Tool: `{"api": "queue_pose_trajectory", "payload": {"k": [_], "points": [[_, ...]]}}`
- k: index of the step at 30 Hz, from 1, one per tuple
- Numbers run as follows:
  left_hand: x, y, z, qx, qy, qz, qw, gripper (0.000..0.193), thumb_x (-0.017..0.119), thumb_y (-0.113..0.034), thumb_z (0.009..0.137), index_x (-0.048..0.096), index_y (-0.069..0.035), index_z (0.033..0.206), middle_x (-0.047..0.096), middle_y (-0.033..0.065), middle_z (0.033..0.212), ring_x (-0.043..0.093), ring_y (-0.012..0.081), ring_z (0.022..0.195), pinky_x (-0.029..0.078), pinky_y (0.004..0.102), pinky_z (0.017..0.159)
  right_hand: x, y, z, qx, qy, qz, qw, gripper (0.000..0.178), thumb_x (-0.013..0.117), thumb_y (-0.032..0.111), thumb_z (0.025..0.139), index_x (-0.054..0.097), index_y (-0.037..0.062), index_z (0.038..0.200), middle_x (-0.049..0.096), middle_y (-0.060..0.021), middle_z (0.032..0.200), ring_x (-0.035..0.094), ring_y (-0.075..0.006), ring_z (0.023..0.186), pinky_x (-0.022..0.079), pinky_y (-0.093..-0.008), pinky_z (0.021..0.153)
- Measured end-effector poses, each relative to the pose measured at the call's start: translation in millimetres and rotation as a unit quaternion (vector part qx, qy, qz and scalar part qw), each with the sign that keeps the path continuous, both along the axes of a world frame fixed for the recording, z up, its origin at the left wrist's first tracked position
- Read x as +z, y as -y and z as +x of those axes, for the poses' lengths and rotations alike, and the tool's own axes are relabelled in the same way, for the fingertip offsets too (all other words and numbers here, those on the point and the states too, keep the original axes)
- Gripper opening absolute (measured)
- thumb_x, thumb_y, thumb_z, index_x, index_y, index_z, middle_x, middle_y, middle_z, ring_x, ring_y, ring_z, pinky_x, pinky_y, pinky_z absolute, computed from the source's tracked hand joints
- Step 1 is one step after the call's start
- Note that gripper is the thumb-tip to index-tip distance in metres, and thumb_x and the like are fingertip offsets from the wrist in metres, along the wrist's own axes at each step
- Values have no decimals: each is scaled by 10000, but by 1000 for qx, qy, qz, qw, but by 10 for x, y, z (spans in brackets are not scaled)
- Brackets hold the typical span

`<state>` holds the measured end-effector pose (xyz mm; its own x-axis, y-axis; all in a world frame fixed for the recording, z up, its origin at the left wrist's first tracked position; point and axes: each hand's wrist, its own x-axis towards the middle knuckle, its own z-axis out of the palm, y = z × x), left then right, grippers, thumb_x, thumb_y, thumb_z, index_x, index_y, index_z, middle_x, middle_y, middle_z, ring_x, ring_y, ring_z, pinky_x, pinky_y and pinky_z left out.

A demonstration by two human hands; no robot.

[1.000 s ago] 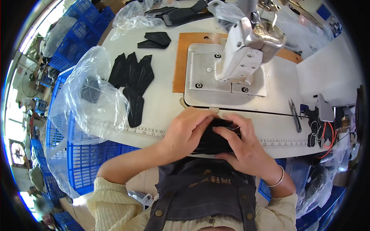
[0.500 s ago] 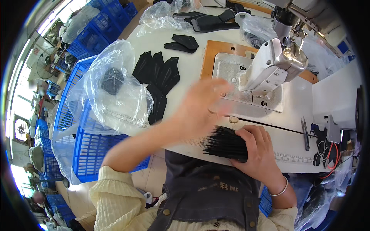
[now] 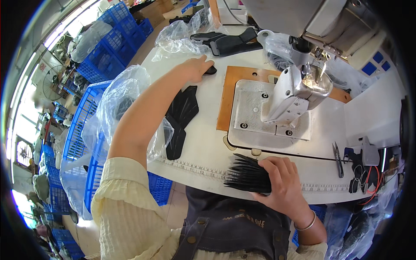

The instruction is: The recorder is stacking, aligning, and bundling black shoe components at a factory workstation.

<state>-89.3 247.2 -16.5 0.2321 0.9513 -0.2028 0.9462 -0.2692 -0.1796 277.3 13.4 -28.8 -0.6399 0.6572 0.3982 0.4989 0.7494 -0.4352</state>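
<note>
My right hand [image 3: 281, 184] is closed round a thick stack of black pieces [image 3: 248, 174] at the table's front edge, their pointed ends fanned toward the left. At the far left of the tabletop my left hand [image 3: 195, 70] has its fingers bent over a small black piece [image 3: 211, 70], whose rounded end shows past the fingertips. The rest of that piece is hidden under the hand. Below my left forearm lie more flat, angular black pieces [image 3: 185, 106], overlapping, partly covered by the arm.
An industrial sewing machine [image 3: 286, 97] stands right of centre on its metal plate. Thread snips [image 3: 337, 160] lie at the right. Clear plastic bags [image 3: 123, 93] hang over a blue crate [image 3: 86, 125] at the left. Black straps [image 3: 234, 42] lie at the back.
My left hand has gone from beside the stack to the far-left black pieces. The right hand keeps hold of the stack. The whole view has shifted a little.
</note>
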Motion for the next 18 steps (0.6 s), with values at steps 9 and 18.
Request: {"api": "queue_pose_trajectory", "payload": {"k": [9, 18], "points": [[385, 703, -115, -229, 31, 115, 966, 623, 601, -42, 829, 506, -203, 1423, 562, 114, 1271, 604, 332, 1055, 531, 390, 908, -68, -14, 33, -1, -7, 0, 1000, 845, 888, 183, 494, 502, 69, 1237, 565, -126, 1107, 562, -324, 958, 440, -439, 803], [389, 2262, -82, -407, -150, 53, 899, 633, 577, -141, 886, 391, -250, 1482, 514, 86, 1359, 514, 287, 1246, 435, 421, 1057, -59, -31, 13, -5, -19, 23, 1000, 861, 891, 176, 466, 519, 73, 1236, 563, -116, 1086, 568, -306, 937, 440, -424, 784]]}}
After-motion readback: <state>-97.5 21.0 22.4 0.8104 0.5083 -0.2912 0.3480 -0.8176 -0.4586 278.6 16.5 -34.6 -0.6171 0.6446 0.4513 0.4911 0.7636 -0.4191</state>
